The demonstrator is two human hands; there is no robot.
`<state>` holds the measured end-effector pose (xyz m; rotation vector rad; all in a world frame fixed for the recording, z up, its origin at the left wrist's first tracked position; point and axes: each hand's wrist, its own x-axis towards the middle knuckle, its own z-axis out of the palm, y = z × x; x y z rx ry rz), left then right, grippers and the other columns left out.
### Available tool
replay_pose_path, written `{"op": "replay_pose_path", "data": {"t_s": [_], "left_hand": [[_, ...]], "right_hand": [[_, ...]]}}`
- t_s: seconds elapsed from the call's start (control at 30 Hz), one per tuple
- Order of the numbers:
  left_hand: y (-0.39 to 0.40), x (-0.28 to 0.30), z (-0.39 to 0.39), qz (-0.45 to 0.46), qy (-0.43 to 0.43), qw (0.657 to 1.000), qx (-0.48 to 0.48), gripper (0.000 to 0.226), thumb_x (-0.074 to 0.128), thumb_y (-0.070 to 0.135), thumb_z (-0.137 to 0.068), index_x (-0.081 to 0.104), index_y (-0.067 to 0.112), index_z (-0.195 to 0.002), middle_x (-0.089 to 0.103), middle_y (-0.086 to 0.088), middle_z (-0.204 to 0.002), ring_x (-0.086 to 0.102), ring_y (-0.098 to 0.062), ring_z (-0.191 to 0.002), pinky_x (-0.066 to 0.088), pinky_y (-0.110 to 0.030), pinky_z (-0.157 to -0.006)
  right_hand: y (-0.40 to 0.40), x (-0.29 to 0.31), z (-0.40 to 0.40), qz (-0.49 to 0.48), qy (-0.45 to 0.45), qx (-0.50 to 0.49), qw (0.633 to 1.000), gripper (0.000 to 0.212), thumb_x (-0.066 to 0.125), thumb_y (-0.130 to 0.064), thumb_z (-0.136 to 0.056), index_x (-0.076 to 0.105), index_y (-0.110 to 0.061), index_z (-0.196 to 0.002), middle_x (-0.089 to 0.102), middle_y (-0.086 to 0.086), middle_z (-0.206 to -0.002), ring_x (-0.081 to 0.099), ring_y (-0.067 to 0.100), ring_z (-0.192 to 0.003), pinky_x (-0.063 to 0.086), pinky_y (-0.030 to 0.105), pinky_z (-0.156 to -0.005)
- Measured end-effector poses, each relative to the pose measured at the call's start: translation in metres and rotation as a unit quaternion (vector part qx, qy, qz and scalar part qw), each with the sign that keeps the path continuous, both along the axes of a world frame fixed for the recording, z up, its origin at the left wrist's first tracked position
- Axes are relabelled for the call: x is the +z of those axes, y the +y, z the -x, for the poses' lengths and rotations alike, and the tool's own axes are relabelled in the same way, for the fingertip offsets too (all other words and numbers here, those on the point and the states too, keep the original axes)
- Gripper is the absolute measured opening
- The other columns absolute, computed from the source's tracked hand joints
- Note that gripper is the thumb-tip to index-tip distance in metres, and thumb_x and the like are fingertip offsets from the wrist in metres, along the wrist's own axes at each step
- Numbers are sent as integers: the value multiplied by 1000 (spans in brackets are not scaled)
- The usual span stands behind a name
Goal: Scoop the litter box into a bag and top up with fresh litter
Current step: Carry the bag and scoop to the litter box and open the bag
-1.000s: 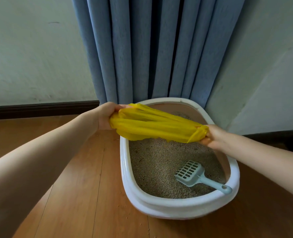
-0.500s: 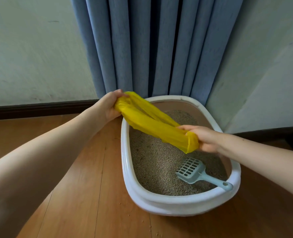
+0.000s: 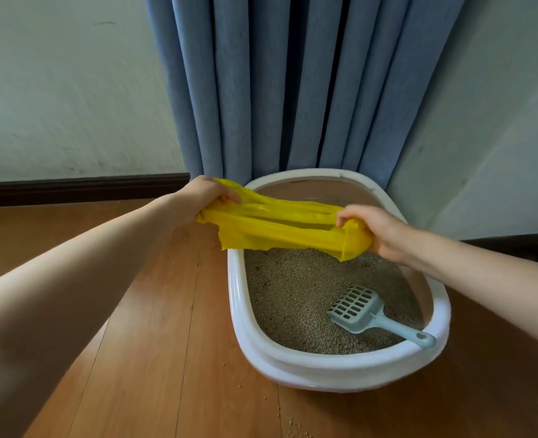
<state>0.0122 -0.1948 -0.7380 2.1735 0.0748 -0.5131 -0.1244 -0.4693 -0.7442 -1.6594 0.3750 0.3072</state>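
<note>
Both hands are up over the far half of the litter box (image 3: 296,365), stretching a yellow bag (image 3: 280,227) between them. Left hand (image 3: 203,196) pinches one bunched end, right hand (image 3: 376,230) grips the other. The bag hangs above the litter (image 3: 293,295); the blue scoop (image 3: 361,309) lies in the box, nearer the right hand.

Left hand (image 3: 203,196) and right hand (image 3: 376,230) hold yellow bag (image 3: 280,229) stretched taut over litter box (image 3: 340,368) on floor (image 3: 166,343). Scoop (image 3: 361,309) lies on litter (image 3: 286,298).
</note>
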Motion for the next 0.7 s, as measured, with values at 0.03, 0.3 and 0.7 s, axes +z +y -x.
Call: {"op": "replay_pose_path", "data": {"t_s": [0.03, 0.3, 0.7], "left_hand": [[3, -1, 0, -32, -26, 999, -26, 34, 76, 33, -75, 67, 16, -104, 58, -4, -99, 56, -22, -95, 48, -32, -67], [50, -1, 17, -167, -183, 938, -241, 36, 69, 8, -81, 66, 33, -106, 53, 0, -111, 54, -16, -97, 44, -28, -82], [184, -46, 62, -509, -99, 827, -216, 105, 68, 33, -82, -9, 13, -151, 16, -27, -143, 61, -42, -98, 52, -42, -81]], "right_hand": [[4, 0, -1, 75, -17, 52, 996, 15, 61, -19, -89, 70, -17, -77, 66, 1, -95, 58, 18, -86, 47, 26, -67], [54, -15, -49, 366, -30, 189, 911, 80, 76, -30, -78, 35, -25, -146, 36, 4, -151, 42, 26, -132, 39, 35, -105], [204, -28, -100, 480, -133, 341, 797, 109, 80, -41, -70, 9, -23, -150, 16, 30, -149, 42, 44, -126, 46, 43, -98]]}}
